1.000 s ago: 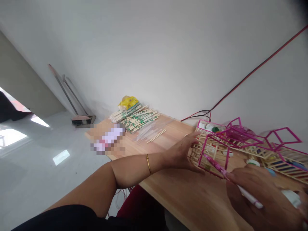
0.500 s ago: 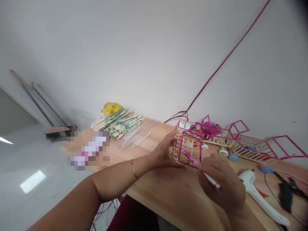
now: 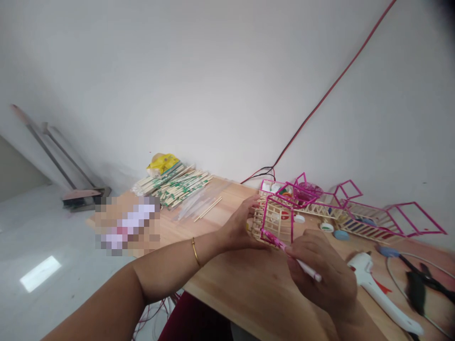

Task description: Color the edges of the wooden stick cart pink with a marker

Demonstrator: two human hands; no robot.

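My left hand (image 3: 239,226) is closed around the left side of a small basket-like frame of wooden sticks (image 3: 273,218) with pink edges, tilted with its open side toward me. In my right hand (image 3: 322,274) is a slim pink-and-white pen (image 3: 308,270), gripped like a writing tool. Its pink front end lies against the frame's lower pink edge; the exact tip is hard to make out. Behind and to the right stand more stick frames (image 3: 373,222) with pink rims. A white glue gun (image 3: 386,296) rests to the right of my right hand.
Wooden sticks (image 3: 183,187) in green-printed wrappers and a yellow packet (image 3: 163,163) lie at the back left. Two bare sticks (image 3: 208,209) lie nearer. Bottle caps (image 3: 327,228) sit behind my right hand. Black-handled tool and cable (image 3: 415,289) lie far right. A wall bounds the table (image 3: 231,270).
The pen's front end has moved down and left along the frame's pink edge. The whole view has shifted slightly; my left hand keeps its hold.
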